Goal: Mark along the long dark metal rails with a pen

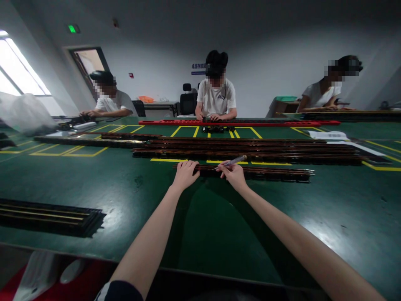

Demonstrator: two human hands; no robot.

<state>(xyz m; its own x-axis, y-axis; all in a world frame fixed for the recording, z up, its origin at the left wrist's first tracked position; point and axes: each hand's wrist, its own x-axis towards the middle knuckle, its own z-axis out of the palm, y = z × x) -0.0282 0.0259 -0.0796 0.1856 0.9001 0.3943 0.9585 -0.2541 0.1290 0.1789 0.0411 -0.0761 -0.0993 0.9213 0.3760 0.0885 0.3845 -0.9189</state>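
A long black strip with copper-coloured rods [269, 172] lies crosswise on the table before me. My left hand [186, 174] is closed over its left part, fingers curled over the far edge and thumb on the near side. In my right hand [232, 173] is a slim screwdriver [236, 161] with a translucent handle, held like a pen. Its handle slants up to the right, and its thin shaft points left and down to the strip, close to my left thumb. Whether the tip touches the strip is too small to tell.
Just beyond lies a bundle of similar strips [250, 147]. Another stack [50, 215] sits near the left front edge of the green table [125, 179]. A long red rail [269, 123] lies across the far side, where a person works. Two other people sit left and right.
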